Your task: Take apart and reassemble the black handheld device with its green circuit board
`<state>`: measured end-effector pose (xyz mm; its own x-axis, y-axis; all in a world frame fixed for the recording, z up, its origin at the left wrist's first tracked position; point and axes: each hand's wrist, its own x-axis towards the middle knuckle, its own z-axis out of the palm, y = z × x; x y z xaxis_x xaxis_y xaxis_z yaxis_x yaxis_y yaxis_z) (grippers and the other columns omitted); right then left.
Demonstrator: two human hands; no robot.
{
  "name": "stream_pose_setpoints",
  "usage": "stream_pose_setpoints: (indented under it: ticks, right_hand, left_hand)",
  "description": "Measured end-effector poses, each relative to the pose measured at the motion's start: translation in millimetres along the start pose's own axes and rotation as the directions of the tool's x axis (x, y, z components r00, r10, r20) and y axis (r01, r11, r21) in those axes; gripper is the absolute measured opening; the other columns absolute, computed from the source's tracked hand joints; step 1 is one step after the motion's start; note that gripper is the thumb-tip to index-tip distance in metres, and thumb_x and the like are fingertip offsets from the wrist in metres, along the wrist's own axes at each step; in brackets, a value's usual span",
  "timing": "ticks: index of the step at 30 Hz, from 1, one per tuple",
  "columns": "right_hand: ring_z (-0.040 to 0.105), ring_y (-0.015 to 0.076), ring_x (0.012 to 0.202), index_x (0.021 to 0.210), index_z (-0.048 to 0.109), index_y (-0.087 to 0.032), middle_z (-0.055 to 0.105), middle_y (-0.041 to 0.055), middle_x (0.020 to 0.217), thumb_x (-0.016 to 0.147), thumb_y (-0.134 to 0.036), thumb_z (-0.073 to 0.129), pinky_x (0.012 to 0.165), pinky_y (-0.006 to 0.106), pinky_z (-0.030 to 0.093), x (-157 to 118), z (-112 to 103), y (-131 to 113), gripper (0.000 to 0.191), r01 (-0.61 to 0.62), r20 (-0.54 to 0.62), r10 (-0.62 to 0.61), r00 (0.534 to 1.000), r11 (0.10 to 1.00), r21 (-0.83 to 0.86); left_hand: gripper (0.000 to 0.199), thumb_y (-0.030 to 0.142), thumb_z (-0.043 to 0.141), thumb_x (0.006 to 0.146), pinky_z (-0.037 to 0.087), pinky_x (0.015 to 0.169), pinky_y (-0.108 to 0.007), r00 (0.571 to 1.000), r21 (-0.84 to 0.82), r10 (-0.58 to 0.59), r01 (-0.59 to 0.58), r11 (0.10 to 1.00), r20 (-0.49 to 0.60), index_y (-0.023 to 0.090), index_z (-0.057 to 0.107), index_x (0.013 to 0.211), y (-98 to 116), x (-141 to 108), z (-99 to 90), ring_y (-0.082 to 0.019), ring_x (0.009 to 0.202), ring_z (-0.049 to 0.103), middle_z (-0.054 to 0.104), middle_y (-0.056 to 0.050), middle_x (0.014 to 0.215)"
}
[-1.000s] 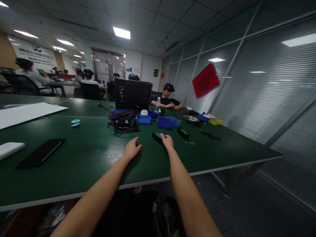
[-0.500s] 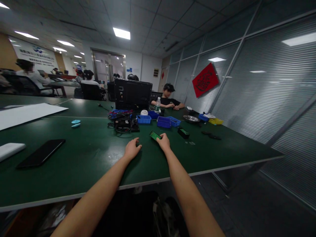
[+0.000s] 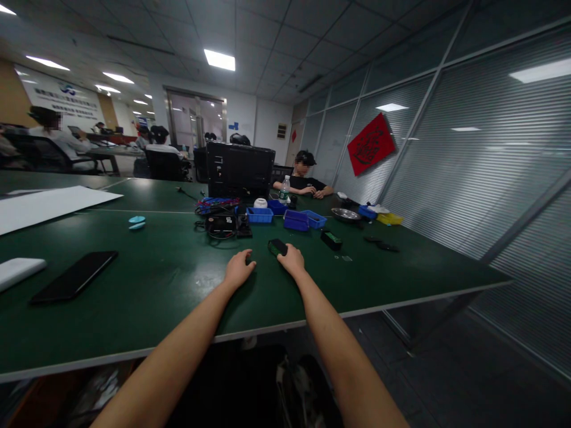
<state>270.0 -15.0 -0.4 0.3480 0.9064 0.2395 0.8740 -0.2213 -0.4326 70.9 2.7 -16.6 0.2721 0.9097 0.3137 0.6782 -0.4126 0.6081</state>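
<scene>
My right hand (image 3: 293,260) grips the near right end of a small circuit board (image 3: 278,246) just over the green table. Its dark face now shows, with a thin greenish edge. Fingers and thumb cover part of it. To the left, my left hand (image 3: 238,268) rests on the tabletop, thumb and fingers apart, holding nothing. A black open box with a green circuit board (image 3: 331,240) inside stands to the right of my right hand. Small clear pieces (image 3: 347,258) lie near that box.
Blue bins (image 3: 260,215), a black adapter with cables (image 3: 222,226) and a monitor (image 3: 241,170) stand beyond my hands. A phone (image 3: 75,277) and white sheet (image 3: 53,205) lie left. A metal dish (image 3: 346,214) is at right. Across the table sits a person (image 3: 303,178).
My right hand has turned the circuit board, so its bright green face gives way to a dark one. The hand has shifted slightly left. My left hand stays in place.
</scene>
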Motion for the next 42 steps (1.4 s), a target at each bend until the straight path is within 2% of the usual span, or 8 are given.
stream_pose_setpoints:
  ticks: [11,16,20,27,32,35,38,42]
  right_hand:
    - [0.049,0.0255,0.099,0.114,0.044,-0.012,0.051,0.0179,0.112,0.077,-0.012,0.047,0.081,0.037,0.036,-16.3,-2.3,-18.6,0.037,0.159,-0.124,-0.198,0.972,0.949,-0.274]
    - [0.042,0.0294,0.105,0.113,0.047,-0.015,0.047,0.0181,0.117,0.077,-0.029,0.053,0.084,0.043,0.033,-26.6,-2.8,-31.4,0.039,0.257,-0.097,-0.292,0.951,0.927,-0.273]
    - [0.040,0.0279,0.107,0.113,0.051,-0.018,0.047,0.0142,0.120,0.081,-0.041,0.046,0.086,0.040,0.033,-26.3,-3.8,-33.8,0.039,0.262,-0.094,-0.277,0.956,0.953,-0.150]
    - [0.051,0.0193,0.098,0.113,0.053,-0.019,0.057,0.0088,0.109,0.087,-0.037,0.033,0.079,0.028,0.039,-9.7,-3.8,-16.5,0.038,-0.002,-0.096,0.020,0.995,0.983,0.184]
    - [0.060,0.0136,0.070,0.089,0.061,-0.019,0.065,0.0040,0.084,0.087,-0.038,0.031,0.065,0.022,0.042,-9.0,-0.6,-14.9,0.036,0.057,-0.031,-0.049,0.998,0.945,0.321]
    - [0.057,0.0098,0.057,0.087,0.061,-0.018,0.064,0.0028,0.079,0.088,-0.037,0.030,0.060,0.020,0.042,-9.0,2.7,-15.6,0.037,0.062,-0.005,-0.065,0.998,0.914,0.400]
    - [0.056,0.0091,0.056,0.104,0.058,-0.019,0.064,0.0046,0.090,0.084,-0.035,0.038,0.053,0.020,0.044,-6.4,8.6,-15.4,0.033,0.036,0.016,-0.053,0.998,0.842,0.538]
    - [0.054,0.0073,0.058,0.130,0.036,-0.023,0.042,0.0094,0.130,0.077,-0.029,0.047,0.042,0.020,0.045,-2.1,18.1,-16.4,0.054,-0.033,0.125,-0.111,0.986,0.603,0.797]
  left_hand:
    - [0.043,0.028,0.054,0.074,0.041,0.086,-0.029,1.000,0.019,0.001,-0.001,1.000,0.004,0.019,0.050,0.117,3.6,-1.1,-2.1,-0.018,0.098,0.055,0.061,-0.006,0.107]
    - [0.043,0.028,0.054,0.074,0.040,0.088,-0.029,1.000,0.013,0.004,-0.004,1.000,0.001,0.019,0.050,0.116,2.9,-0.7,-1.3,-0.018,0.098,0.055,0.061,-0.006,0.108]
    - [0.042,0.028,0.054,0.075,0.040,0.088,-0.029,1.000,0.013,0.002,-0.002,1.000,0.004,0.020,0.051,0.116,0.7,0.0,-0.1,-0.018,0.099,0.055,0.061,-0.006,0.108]
    - [0.041,0.028,0.054,0.075,0.040,0.087,-0.029,1.000,0.012,0.008,-0.008,1.000,0.012,0.019,0.051,0.116,2.7,-1.4,-2.5,-0.018,0.098,0.056,0.061,-0.006,0.108]
    - [0.040,0.034,0.051,0.078,0.041,0.085,-0.029,1.000,-0.012,-0.011,0.011,1.000,-0.003,0.019,0.052,0.115,6.0,-1.9,-3.9,-0.018,0.097,0.056,0.061,-0.006,0.107]
    - [0.043,0.040,0.047,0.081,0.041,0.085,-0.029,0.999,-0.061,-0.049,0.047,0.997,-0.025,0.018,0.050,0.117,6.5,-0.6,-2.9,-0.018,0.099,0.056,0.062,-0.006,0.106]
    - [0.049,0.045,0.048,0.080,0.041,0.085,-0.028,0.997,-0.105,-0.072,0.067,0.992,-0.040,0.018,0.047,0.120,4.4,1.2,0.0,-0.018,0.100,0.056,0.062,-0.007,0.106]
    - [0.059,0.050,0.052,0.075,0.042,0.084,-0.027,0.997,-0.112,-0.055,0.048,0.992,-0.053,0.018,0.043,0.123,1.2,2.3,3.6,-0.019,0.100,0.056,0.061,-0.007,0.108]
